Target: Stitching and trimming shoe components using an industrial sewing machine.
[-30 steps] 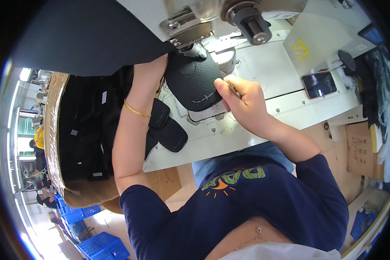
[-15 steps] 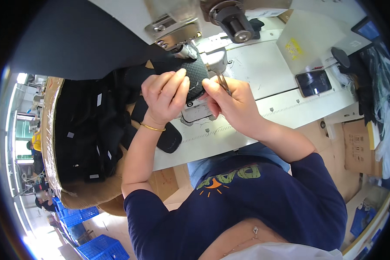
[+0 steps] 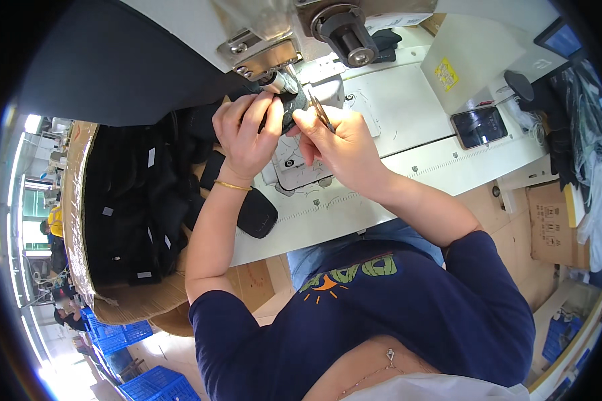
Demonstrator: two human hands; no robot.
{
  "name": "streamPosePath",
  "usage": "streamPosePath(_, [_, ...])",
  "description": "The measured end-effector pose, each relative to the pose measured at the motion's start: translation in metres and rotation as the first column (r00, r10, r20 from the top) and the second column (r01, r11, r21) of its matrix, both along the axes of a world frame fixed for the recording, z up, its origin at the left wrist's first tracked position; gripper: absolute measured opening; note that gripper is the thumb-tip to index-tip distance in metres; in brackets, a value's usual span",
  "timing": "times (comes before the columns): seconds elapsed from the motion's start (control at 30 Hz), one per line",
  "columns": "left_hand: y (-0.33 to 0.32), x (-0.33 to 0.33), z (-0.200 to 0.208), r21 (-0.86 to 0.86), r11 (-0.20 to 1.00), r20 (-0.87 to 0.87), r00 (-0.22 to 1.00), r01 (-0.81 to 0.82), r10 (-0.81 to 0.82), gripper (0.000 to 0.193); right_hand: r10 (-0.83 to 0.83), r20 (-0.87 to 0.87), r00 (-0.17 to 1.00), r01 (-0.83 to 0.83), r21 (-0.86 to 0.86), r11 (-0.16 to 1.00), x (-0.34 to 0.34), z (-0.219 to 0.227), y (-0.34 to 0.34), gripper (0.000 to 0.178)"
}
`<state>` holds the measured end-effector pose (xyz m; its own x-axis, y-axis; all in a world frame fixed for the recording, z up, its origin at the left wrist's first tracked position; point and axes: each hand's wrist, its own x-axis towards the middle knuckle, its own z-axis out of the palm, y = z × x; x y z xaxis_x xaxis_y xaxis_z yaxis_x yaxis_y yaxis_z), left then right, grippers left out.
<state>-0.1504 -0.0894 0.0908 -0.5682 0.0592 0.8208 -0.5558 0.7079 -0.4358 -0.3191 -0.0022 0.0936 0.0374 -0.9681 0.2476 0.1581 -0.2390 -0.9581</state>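
Note:
My left hand (image 3: pixel 247 137), with a gold bangle at its wrist, is closed on a black textured fabric piece (image 3: pixel 294 110). The piece lies right under the sewing machine's needle area (image 3: pixel 281 79). My right hand (image 3: pixel 338 144) is closed round a slim pointed metal tool (image 3: pixel 321 110), like tweezers or snips; which one I cannot tell. Its tip points up beside the machine's presser parts, and the thumb is close to the fabric's right edge. My left fingers hide much of the piece. Another rounded black piece (image 3: pixel 257 214) lies at the table edge below my left wrist.
A large cardboard box (image 3: pixel 80 220) of black pieces stands at the left. The white sewing table (image 3: pixel 394 167) has loose threads and a ruler strip along its front edge. A black phone (image 3: pixel 479 127) lies on the right. The machine head (image 3: pixel 267 20) hangs above my hands.
Both hands have moved up and slightly left, bringing the black piece further under the machine. The metal tool now points up toward the needle area.

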Motion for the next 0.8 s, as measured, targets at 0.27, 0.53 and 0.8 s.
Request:
streamPosePath(0.27, [0.024, -0.009, 0.018, 0.024, 0.992, 0.006, 0.992, -0.124, 0.124, 0.026, 0.011, 0.121, 0.993, -0.017, 0.045, 0.999, -0.001, 0.002, -0.002, 0.029])
streamPosePath(0.53, [0.053, -0.026, 0.031, 0.104, 0.987, -0.003, 0.993, -0.120, 0.121, 0.024, -0.034, 0.127, 0.991, 0.023, 0.086, 0.996, -0.007, 0.007, -0.001, 0.036])
streamPosePath(0.8, [0.058, -0.030, 0.026, 0.176, 0.951, 0.044, 0.967, -0.254, 0.251, 0.037, -0.023, 0.153, 0.988, 0.012, 0.071, 0.997, -0.004, 0.007, -0.001, 0.028])
